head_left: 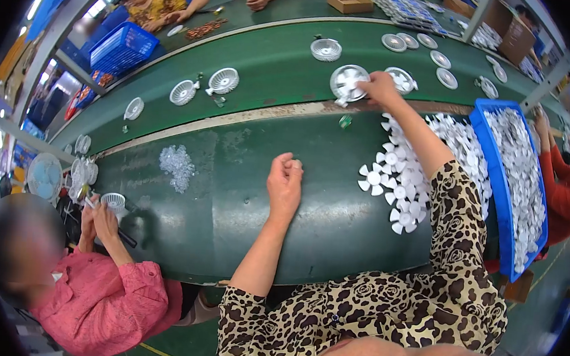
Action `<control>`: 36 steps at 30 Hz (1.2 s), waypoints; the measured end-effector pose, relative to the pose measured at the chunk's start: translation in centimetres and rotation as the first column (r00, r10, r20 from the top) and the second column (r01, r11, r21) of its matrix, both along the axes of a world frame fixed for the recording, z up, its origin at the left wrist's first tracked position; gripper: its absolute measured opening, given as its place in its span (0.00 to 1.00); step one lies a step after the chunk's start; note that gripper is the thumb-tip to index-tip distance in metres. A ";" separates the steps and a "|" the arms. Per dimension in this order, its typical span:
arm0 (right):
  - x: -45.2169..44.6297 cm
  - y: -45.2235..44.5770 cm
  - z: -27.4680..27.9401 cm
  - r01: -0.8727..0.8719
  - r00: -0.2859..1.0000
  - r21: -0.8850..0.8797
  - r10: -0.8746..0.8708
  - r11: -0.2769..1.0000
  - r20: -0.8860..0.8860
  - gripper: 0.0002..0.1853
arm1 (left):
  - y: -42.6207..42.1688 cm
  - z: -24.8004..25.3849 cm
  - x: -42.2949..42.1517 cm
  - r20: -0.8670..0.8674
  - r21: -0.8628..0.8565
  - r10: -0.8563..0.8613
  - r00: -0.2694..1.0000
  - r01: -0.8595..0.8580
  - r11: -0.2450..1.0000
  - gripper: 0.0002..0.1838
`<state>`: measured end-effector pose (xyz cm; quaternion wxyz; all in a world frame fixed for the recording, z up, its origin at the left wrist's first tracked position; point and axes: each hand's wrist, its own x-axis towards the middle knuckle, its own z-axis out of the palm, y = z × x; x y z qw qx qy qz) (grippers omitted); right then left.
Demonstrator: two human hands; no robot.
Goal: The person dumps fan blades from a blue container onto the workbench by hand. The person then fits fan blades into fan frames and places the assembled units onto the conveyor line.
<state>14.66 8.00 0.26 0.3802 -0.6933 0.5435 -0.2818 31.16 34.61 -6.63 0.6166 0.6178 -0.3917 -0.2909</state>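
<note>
My right hand (pixel 378 90) reaches over the green conveyor belt (pixel 273 61). Its fingers are closed on a white fan blade (pixel 348 82) inside a round white fan housing (pixel 334 92). Another housing with a white blade in it (pixel 401 81) sits just right of that hand. My left hand (pixel 285 181) hovers over the dark green worktable (pixel 249 222), its fingers curled in; whatever they hold, if anything, is hidden. Beneath my right forearm spreads a pile of white fan blades (pixel 401 169). A small green circuit board (pixel 346 121) lies by the belt's near edge.
A blue tray (pixel 507 260) full of small white parts stands at the right. Clear small pieces (pixel 177 167) lie heaped on the left of the table. More housings (pixel 223 81) and round covers (pixel 394 43) rest on the belt. A co-worker in pink (pixel 105 298) works at the left.
</note>
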 end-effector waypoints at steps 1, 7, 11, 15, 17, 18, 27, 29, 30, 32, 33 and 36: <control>-1.0 -3.7 -2.4 -0.082 0.906 -0.528 -0.157 0.845 -0.393 0.16 | -0.1 -0.1 -0.3 0.042 0.032 0.011 0.999 -0.012 0.999 0.13; 5.3 -5.8 -1.2 -0.260 0.864 -0.440 0.004 0.859 -0.503 0.21 | 0.1 0.1 -0.6 0.040 0.034 0.005 0.999 -0.006 0.999 0.12; 9.6 -7.9 -3.7 -0.237 0.888 -0.379 0.042 0.895 -0.458 0.15 | 1.0 0.8 -0.4 0.064 0.047 -0.028 0.998 0.025 0.999 0.11; 9.6 -8.4 -5.1 -0.270 0.878 -0.493 0.001 0.827 -0.479 0.11 | 0.6 0.8 -0.8 0.057 0.068 -0.056 0.997 0.052 0.996 0.11; 9.3 -7.9 -4.3 -0.284 0.845 -0.468 -0.013 0.837 -0.535 0.09 | 0.5 0.8 -0.8 0.050 0.061 -0.044 0.998 0.041 0.997 0.11; 9.2 -7.0 -4.0 -0.329 0.837 -0.457 0.032 0.826 -0.546 0.08 | 0.9 1.2 -0.7 0.047 0.069 -0.049 0.998 0.045 0.997 0.11; 5.3 11.7 0.2 -0.683 0.725 -0.575 0.509 0.449 -0.464 0.04 | 0.6 2.2 1.3 -0.667 -0.181 -0.252 0.701 0.176 0.968 0.30; 3.3 16.1 0.6 -0.800 0.575 -0.503 0.653 0.326 -0.492 0.04 | 0.7 3.4 0.9 -0.777 -0.257 -0.299 0.554 0.154 0.954 0.30; 2.4 17.8 0.8 -0.780 0.588 -0.525 0.685 0.340 -0.430 0.05 | 0.8 3.5 0.7 -0.777 -0.283 -0.327 0.538 0.164 0.945 0.24; 1.0 20.2 1.4 -0.691 0.665 -0.596 0.682 0.409 -0.304 0.08 | 1.1 2.4 1.3 -0.766 -0.100 -0.194 0.613 0.185 0.978 0.20; 0.3 20.7 0.9 -0.626 0.719 -0.632 0.652 0.458 -0.240 0.10 | 1.0 3.1 0.5 -0.800 -0.085 -0.168 0.576 0.169 0.982 0.19; -3.7 20.4 0.0 -0.412 0.881 -0.687 0.454 0.599 -0.134 0.14 | 0.4 1.7 0.7 -0.760 -0.029 -0.136 0.635 0.177 0.984 0.14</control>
